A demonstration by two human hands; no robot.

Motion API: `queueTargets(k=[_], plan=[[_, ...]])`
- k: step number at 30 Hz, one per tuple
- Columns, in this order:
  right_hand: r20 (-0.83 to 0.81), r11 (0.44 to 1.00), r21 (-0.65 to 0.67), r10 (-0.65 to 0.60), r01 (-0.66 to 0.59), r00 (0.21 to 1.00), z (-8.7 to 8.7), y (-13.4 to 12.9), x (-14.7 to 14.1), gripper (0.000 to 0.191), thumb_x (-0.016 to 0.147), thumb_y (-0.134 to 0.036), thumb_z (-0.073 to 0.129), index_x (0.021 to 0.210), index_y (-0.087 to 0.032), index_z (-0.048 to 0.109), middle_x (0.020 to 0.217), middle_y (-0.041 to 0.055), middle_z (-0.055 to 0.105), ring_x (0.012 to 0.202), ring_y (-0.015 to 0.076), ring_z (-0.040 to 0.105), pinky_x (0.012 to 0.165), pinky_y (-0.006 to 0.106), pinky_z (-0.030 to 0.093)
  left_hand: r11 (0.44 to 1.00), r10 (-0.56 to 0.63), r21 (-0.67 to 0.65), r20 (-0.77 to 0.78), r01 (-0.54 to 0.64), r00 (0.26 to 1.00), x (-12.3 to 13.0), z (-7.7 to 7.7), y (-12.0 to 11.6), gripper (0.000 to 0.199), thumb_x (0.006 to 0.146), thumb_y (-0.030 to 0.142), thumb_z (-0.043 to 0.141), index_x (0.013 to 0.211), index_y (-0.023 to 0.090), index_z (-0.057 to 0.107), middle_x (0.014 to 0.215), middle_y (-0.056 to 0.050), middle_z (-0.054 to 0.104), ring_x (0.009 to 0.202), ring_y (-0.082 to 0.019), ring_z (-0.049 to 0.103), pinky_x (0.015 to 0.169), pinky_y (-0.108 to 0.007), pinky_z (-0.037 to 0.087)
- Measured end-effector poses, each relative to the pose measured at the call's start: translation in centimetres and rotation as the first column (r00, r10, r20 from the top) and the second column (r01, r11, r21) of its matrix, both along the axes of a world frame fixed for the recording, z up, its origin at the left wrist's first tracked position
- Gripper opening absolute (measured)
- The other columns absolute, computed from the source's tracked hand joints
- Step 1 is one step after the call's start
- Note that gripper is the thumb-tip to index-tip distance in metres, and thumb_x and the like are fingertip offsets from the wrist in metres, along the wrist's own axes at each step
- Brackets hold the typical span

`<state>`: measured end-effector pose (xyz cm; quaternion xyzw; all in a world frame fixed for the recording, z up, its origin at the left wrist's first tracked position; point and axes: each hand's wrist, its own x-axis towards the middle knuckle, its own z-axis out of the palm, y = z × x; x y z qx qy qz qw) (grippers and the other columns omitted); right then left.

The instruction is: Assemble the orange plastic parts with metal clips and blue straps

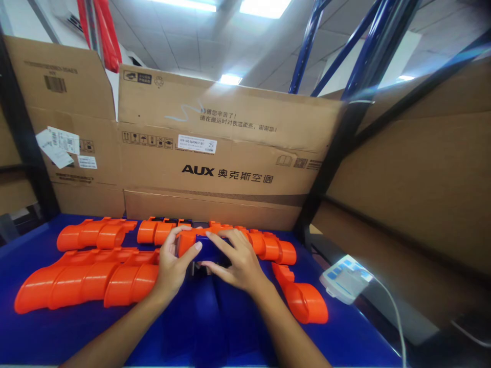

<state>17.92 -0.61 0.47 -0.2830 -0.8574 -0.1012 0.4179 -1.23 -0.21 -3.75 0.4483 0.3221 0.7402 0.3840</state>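
Observation:
An orange curved plastic piece [186, 243] is lifted at the middle of the blue table. My left hand [171, 263] is closed around its left side, with the thumb lying across the front. A dark blue part [207, 248] sits against the orange piece, between my two hands. My right hand [240, 260] grips the right side of this blue part, fingers over the top and thumb below. Something dark and metallic shows under it, too small to make out. Part of the held piece is hidden by my fingers.
Rows of orange curved pieces [76, 283] lie on the blue table [161, 337] at left and behind my hands. One loose orange piece [307, 301] is at right. A white device [345, 278] with a cable stands at the right edge. Cardboard [226, 148] walls the back.

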Motion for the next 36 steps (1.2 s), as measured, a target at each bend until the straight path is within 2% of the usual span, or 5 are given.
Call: queueTargets(k=[11,16,21,30,36], plan=[[-0.462,0.938,-0.333,-0.071,-0.099,0.884,-0.5,0.5,-0.8,0.041,0.1,-0.052,0.05,0.124,-0.022,0.064,0.111,0.0111,0.072,0.098,0.0276,0.067,0.087,0.04,0.052,0.924,-0.253,0.232,-0.227,0.304,0.94,0.0,0.4,-1.3,0.085,0.075,0.044,0.083,0.151,0.026,0.047,0.152,-0.015,0.052,0.142,-0.036,0.046,0.118,-0.049,0.037],[-0.582,0.833,-0.528,-0.215,-0.164,0.784,-1.6,0.9,-1.5,0.056,0.104,-0.062,0.03,0.072,-0.023,0.053,0.067,0.0018,0.057,0.065,0.0186,0.052,0.064,0.032,0.044,0.887,0.159,0.425,-0.651,0.183,0.742,-0.1,0.0,-2.0,0.103,0.058,0.036,0.095,0.15,0.031,0.047,0.159,-0.017,0.04,0.147,-0.045,0.034,0.118,-0.064,0.028],[-0.544,0.765,-0.607,-0.201,-0.217,0.814,-2.1,1.1,-2.0,0.055,0.104,-0.063,0.029,0.069,-0.024,0.046,0.066,0.0,0.052,0.062,0.0164,0.047,0.06,0.031,0.039,0.794,0.48,0.607,-0.639,0.011,0.602,0.0,-1.1,-1.2,0.086,0.066,0.019,0.087,0.141,0.031,0.047,0.149,-0.016,0.04,0.139,-0.04,0.045,0.112,-0.061,0.042],[-0.515,0.758,-0.618,-0.191,-0.208,0.836,-1.9,2.0,-1.3,0.057,0.101,-0.064,0.037,0.06,-0.024,0.041,0.059,-0.0006,0.048,0.056,0.0151,0.043,0.053,0.029,0.035,0.694,0.642,0.72,-0.618,-0.001,0.453,-0.7,0.5,-1.7,0.082,0.07,0.018,0.081,0.143,0.025,0.043,0.133,-0.014,0.054,0.13,-0.036,0.055,0.106,-0.056,0.051],[-0.548,0.765,-0.603,-0.188,-0.229,0.815,-1.3,2.0,-0.8,0.069,0.1,-0.069,0.027,0.076,-0.02,0.068,0.08,0.0087,0.073,0.08,0.0239,0.067,0.076,0.034,0.051,0.677,0.697,0.733,-0.668,0.07,0.261,-2.9,2.9,-2.3,0.075,0.077,0.027,0.078,0.145,0.022,0.047,0.132,-0.015,0.063,0.124,-0.035,0.059,0.106,-0.053,0.051]])
